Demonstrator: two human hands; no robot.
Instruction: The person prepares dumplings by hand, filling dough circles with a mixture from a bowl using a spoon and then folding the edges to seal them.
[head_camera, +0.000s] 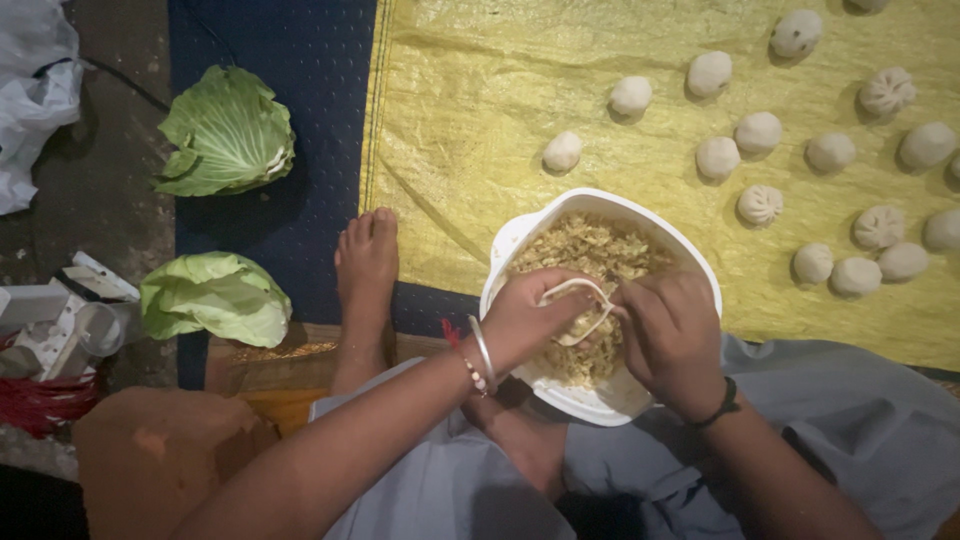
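Down in the lower middle of the frame, a thin round dough wrapper (578, 310) is held in the left hand (528, 318). The fingers of that hand are curled shut around it like a cup. Just beside it, the right hand (672, 335) is bent over the wrapper, and its fingertips are pressed down at the wrapper's edge. Whether something is pinched between those fingertips cannot be told.

Both hands are kept over a white bowl (520, 232), which is filled with a chopped, yellow-brown filling (590, 248). The bowl is set at the near edge of a yellow mat (480, 100).

On the mat, in the upper right of the frame, many small white dumplings (759, 204) are laid out, a little apart from each other. Some are folded with pleats on top and some look smooth.

A bare foot (366, 262) is rested to the left of the bowl, on a dark blue mat (300, 60). Two pieces of green cabbage (228, 130) are seen at the left of the frame, one above the other.
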